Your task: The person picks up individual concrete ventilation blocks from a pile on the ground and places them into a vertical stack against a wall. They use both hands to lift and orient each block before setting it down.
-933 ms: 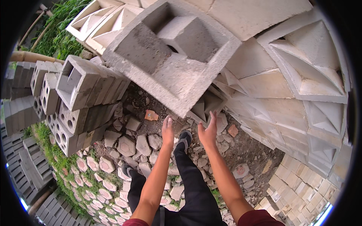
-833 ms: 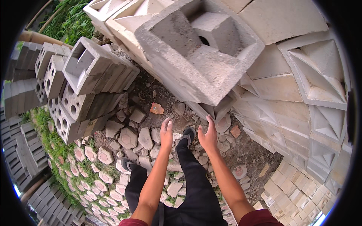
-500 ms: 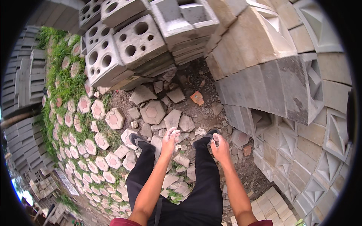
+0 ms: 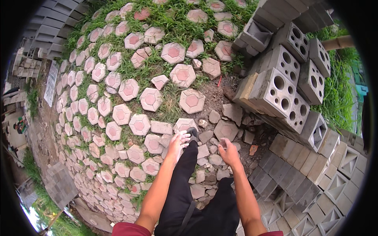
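My left hand (image 4: 178,144) hangs in the air in front of my left leg, above the dark shoe (image 4: 192,133). Its fingers are spread, with pale dust on the tips, and nothing is in them. My right hand (image 4: 229,152) is held over broken paving pieces, thumb apart from loosely bent fingers; no object shows in it. Under and ahead of both hands lie hexagonal pavers with pink centres, such as the paver (image 4: 191,101) and a plain grey-brown hexagonal paver (image 4: 226,130). Neither hand touches a block or paver.
Stacked concrete blocks with round holes (image 4: 278,82) stand at the right. Nearer lie stacked grey blocks (image 4: 280,169). An orange fragment (image 4: 253,150) rests on dirt by rubble (image 4: 232,113). Grass (image 4: 172,37) grows between uneven pavers; more block stacks (image 4: 55,29) stand far left.
My view has turned left, so the block stacks now sit at the right and the pavers fill the middle. My left foot has stepped forward; both hands stay raised and hold nothing.
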### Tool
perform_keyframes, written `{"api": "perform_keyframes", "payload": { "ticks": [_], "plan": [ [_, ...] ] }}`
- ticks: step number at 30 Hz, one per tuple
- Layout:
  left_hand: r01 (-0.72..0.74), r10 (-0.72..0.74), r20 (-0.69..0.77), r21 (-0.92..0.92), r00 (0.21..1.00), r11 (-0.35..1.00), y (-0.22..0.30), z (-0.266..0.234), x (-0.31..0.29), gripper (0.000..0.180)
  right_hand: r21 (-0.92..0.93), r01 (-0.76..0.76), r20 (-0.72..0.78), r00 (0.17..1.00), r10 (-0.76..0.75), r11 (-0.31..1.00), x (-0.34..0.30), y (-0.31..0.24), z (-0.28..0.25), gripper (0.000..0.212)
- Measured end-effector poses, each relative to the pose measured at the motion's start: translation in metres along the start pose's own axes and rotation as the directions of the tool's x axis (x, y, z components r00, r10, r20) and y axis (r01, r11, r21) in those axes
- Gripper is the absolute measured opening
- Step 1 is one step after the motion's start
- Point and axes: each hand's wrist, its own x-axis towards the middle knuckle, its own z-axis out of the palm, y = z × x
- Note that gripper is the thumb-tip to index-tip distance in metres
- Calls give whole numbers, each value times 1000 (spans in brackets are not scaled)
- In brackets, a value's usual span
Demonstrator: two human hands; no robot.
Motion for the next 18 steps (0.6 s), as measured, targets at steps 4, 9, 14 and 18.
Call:
{"api": "perform_keyframes", "payload": {
  "ticks": [4,9,14,18],
  "plan": [
    [-98,73,-140,-177,987,979,57,-94,-54,40,-76,146,182,975,-130,986,4,-117,51,34],
    [-140,19,-345,-330,939,934,85,-161,-148,44,-176,291,447,875,-187,940,-26,-223,84,33],
    [-318,70,-473,-470,878,823,107,-175,-232,43,-162,407,627,746,-225,899,-53,-323,104,32],
    [-471,123,-568,-519,814,713,140,-174,-284,42,-160,544,721,634,-279,824,-62,-408,120,33]
  ]
}}
